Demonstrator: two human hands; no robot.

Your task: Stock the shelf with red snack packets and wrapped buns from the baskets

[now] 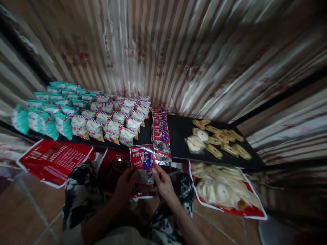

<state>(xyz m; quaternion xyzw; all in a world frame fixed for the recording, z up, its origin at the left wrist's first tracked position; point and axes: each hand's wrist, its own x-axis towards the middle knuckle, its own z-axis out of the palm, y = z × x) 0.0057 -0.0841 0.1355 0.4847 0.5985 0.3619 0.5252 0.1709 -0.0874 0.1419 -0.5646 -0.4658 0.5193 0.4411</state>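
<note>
A red snack packet (142, 158) with a blue cartoon figure and a see-through lower part is held upright in front of me. My left hand (125, 182) pinches its left edge, and my right hand (163, 182) grips the right edge. Just behind it, a column of matching red packets (160, 124) lies overlapped on the black shelf (178, 131). To the left of that column stand rows of white snack bags (112, 131) with red lettering. Farther left are rows of teal bags (48, 122).
Flat yellow packs (214, 150) and round white packaged pieces (195, 144) lie on the shelf's right. Below the shelf are a red basket (55, 160) at left, one between my knees (112, 166), and one (255, 190) filled with pale packages. A striped sheet (163, 51) hangs behind.
</note>
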